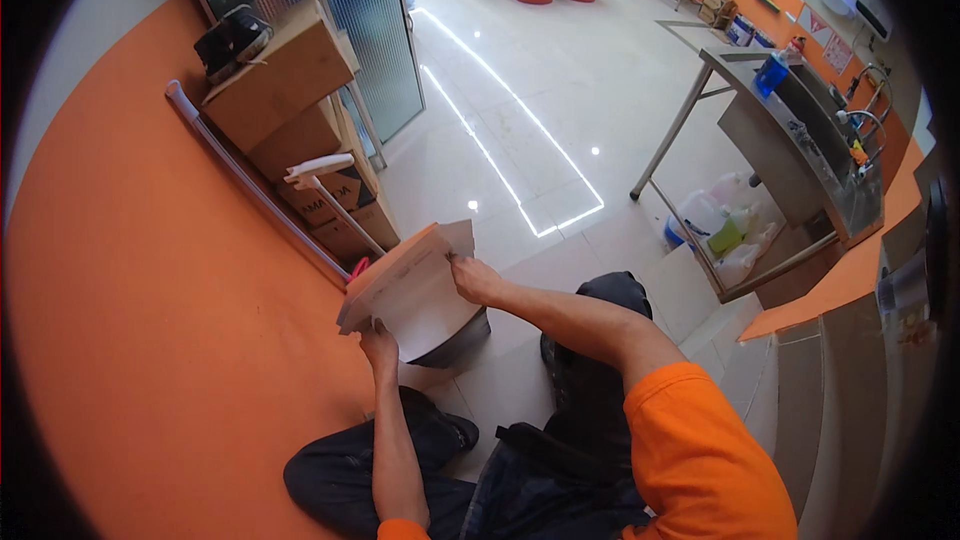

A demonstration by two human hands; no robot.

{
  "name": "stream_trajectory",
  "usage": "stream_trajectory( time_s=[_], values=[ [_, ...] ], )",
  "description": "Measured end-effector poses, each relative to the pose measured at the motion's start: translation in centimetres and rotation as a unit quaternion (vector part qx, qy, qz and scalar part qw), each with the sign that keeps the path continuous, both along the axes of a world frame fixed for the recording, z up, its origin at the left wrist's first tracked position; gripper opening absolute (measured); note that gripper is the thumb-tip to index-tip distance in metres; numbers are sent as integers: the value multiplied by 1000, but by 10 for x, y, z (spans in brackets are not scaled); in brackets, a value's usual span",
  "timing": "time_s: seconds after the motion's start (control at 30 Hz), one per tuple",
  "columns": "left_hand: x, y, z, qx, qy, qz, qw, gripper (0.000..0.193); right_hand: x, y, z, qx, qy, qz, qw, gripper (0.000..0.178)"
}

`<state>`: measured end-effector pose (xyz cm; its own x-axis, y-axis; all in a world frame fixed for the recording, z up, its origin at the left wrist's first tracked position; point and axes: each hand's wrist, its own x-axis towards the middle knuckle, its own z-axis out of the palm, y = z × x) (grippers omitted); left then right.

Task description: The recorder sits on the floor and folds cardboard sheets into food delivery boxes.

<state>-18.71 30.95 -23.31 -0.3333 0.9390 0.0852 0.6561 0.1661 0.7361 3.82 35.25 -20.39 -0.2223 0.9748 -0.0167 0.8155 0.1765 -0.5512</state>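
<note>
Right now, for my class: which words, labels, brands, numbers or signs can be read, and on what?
Cardboard box: dark letters, partly legible, not copied here.
Wall sign: red and white, too small to read.
White sheet, held by left hand and right hand: faint marks, too blurred to read.

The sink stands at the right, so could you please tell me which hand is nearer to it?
Right. The right hand holds the white sheet at its right end, toward the sink; the left hand holds its left end, farther away.
</note>
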Motion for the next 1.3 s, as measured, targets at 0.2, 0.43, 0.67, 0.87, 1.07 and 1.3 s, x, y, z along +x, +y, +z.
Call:
stream_trajectory(
  time_s=[0.2, 0.43, 0.67, 0.87, 1.07, 1.3],
  values=[
    [4, 4, -8, -13, -29, -54, 998, 34, 19, 1, -13, 65, -35, 82, 994, 27],
    [-7, 0, -10, -46, -100, -53, 992, 34, -3, -14, 17, -19, -94, -21, 995, 21],
    [-20, 36, -54, 15, -21, -79, 997, 45, 3, -31, 107, -81, -123, -6, 989, 19],
    [-26, 41, 65, -104, 61, -281, 952, 50, 73, -175, 205, 228, 80, -170, 955, 24],
    [31, 26, 74, -108, 181, -380, 900, 63, 123, -503, 202, 158, -149, -658, 721, 23],
    [36, 24, 53, -128, 108, -460, 872, 56, 29, -716, 269, -97, -379, -862, 322, 56]
  ],
)
